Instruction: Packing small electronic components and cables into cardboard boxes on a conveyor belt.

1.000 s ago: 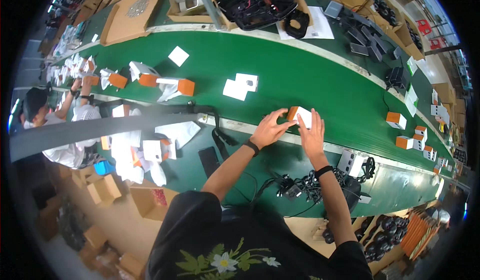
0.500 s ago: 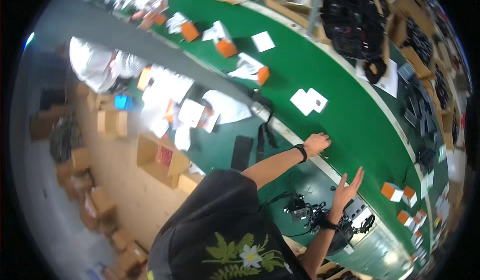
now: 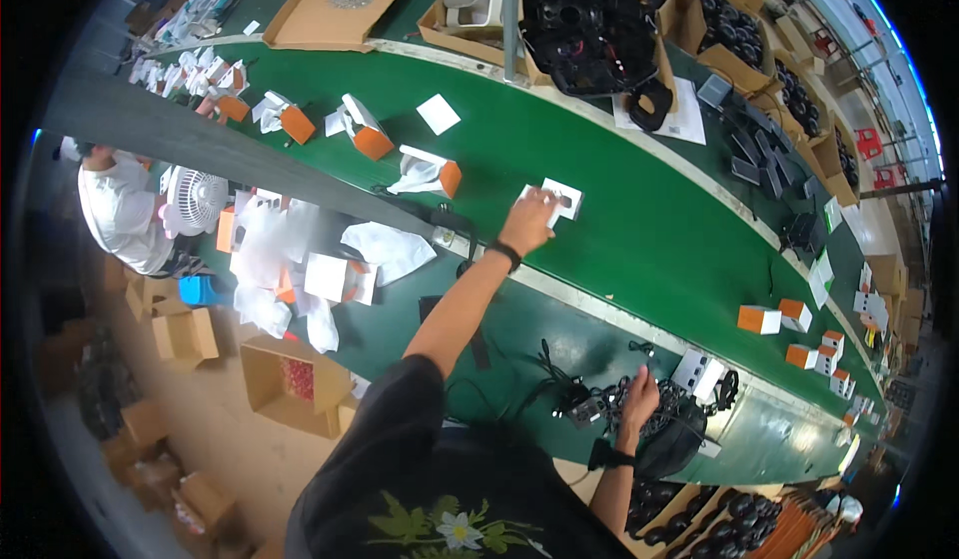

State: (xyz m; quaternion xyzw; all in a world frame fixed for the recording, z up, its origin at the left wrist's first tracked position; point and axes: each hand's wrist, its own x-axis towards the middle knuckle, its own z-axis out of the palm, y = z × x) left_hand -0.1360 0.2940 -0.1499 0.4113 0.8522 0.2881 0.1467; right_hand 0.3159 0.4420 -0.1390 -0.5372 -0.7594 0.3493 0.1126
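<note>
Your left hand [image 3: 527, 221] is stretched over the green belt [image 3: 649, 249], with its fingers upon the white card [image 3: 571, 195], which shows from beneath them at about two o'clock. Because your own hand covers the contact, I cannot tell whether these fingers grasp the card or only rest on it. The step in hand appears to be the taking of this card. The next move, in my judgement, calls for a light pinch at the card's edge, since a flat thing gives little to hold.

Your right hand [image 3: 640, 397], at five o'clock from the left one, has loosely bent fingers and nothing visible in it. It is over the black cables [image 3: 605, 406], with the white box [image 3: 697, 373] near, at its two o'clock. From your left hand, the open box [image 3: 449, 178] stands at ten o'clock, and the orange-white box [image 3: 757, 319] at four o'clock, well apart.
</note>
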